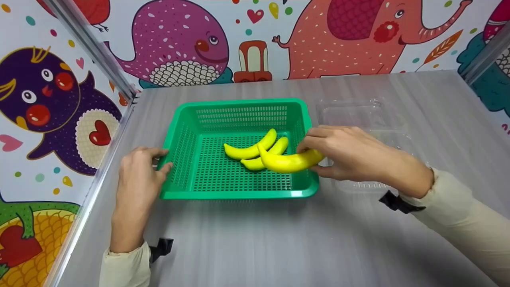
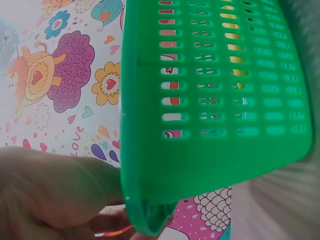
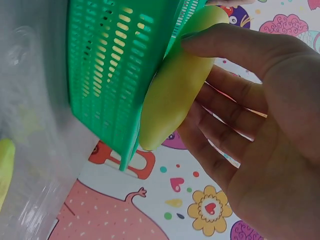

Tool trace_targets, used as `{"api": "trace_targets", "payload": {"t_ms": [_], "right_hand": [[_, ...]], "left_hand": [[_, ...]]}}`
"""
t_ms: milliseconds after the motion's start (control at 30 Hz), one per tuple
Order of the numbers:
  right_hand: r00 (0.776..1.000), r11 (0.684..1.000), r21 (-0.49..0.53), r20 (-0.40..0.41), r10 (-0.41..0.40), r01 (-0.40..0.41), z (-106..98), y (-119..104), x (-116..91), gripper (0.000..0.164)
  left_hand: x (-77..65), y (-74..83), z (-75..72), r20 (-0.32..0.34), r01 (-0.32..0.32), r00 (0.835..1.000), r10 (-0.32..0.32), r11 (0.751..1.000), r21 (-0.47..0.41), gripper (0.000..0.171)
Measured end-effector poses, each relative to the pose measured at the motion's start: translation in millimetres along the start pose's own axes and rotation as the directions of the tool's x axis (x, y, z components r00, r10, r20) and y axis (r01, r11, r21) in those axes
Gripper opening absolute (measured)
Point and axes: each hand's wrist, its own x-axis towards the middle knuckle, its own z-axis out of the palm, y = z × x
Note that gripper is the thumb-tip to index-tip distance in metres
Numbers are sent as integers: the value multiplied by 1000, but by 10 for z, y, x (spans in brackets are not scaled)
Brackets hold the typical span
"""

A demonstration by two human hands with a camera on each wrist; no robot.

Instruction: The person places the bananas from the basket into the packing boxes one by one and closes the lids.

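My right hand grips a yellow banana between thumb and fingers, over the right rim of a green basket. In the right wrist view this banana slants close by the basket's rim. Inside the basket, two more bananas, one curved and one partly covered by the held one, lie on the slotted floor. My left hand holds the basket's left rim, with fingers and thumb around the edge. The left wrist view shows the hand at the rim's corner, some fingers hidden behind it.
A clear plastic container lies right of the basket, partly under my right forearm. Another yellow piece shows beside clear plastic at the left edge of the right wrist view. Cartoon-printed walls border the grey table behind and at the sides.
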Motion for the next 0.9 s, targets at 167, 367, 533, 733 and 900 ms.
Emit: {"api": "trace_targets", "payload": {"t_ms": [167, 367, 533, 733, 900], "right_hand": [[999, 999, 7, -9, 38, -38, -5, 64, -125, 48], [996, 997, 13, -40, 82, -82, 12, 165, -289, 49], [991, 993, 42, -65, 116, -114, 31, 267, -424, 50], [984, 985, 81, -76, 159, -152, 65, 392, -585, 47], [979, 979, 88, -74, 189, -182, 83, 483, -716, 46]], "left_hand": [[6, 2, 2, -2, 3, 1000, -3, 1000, 8, 32], [16, 15, 6, 2, 10, 1000, -10, 1000, 12, 32], [10, 17, 7, -3, 9, 1000, -9, 1000, 9, 31], [0, 16, 7, -10, 14, 1000, -14, 1000, 4, 30], [1, 14, 15, -6, 18, 1000, -18, 1000, 1, 30]]}}
